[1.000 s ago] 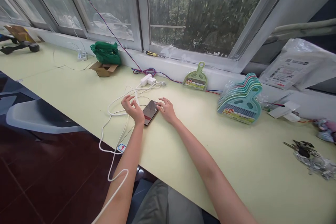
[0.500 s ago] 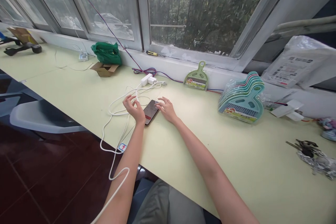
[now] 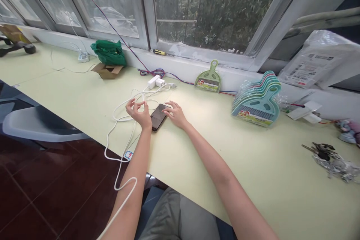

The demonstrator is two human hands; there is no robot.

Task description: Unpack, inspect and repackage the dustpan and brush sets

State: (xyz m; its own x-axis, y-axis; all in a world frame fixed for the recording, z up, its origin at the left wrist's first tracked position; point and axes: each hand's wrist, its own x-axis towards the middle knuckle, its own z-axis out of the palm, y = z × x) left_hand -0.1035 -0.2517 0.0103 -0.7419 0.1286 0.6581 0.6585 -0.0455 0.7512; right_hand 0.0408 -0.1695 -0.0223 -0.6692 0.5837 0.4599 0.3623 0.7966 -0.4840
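A dark smartphone [image 3: 159, 118] lies face up on the pale yellow table, between my two hands. My right hand [image 3: 176, 114] reaches over its right edge with the fingers spread, and a fingertip is at the screen. Just left of the phone, my left hand [image 3: 140, 114] is raised with thumb and forefinger pinched together. A white cable [image 3: 143, 96] meets those fingertips and appears to be held there, though its end is hidden. More of the white cable [image 3: 106, 146] loops across the table and hangs over my left forearm.
White charger plugs [image 3: 154, 81] sit behind the phone. Along the window stand a green bag [image 3: 109, 51] on a cardboard box [image 3: 107, 71], a green dustpan set [image 3: 208, 78] and a stack of similar sets [image 3: 258, 101]. Keys [image 3: 322, 152] lie at right, a chair [image 3: 39, 125] at left.
The phone's screen has changed: the red bar near its bottom is gone and the display is darker. My left fingertips have closed together more. The view has shifted slightly.
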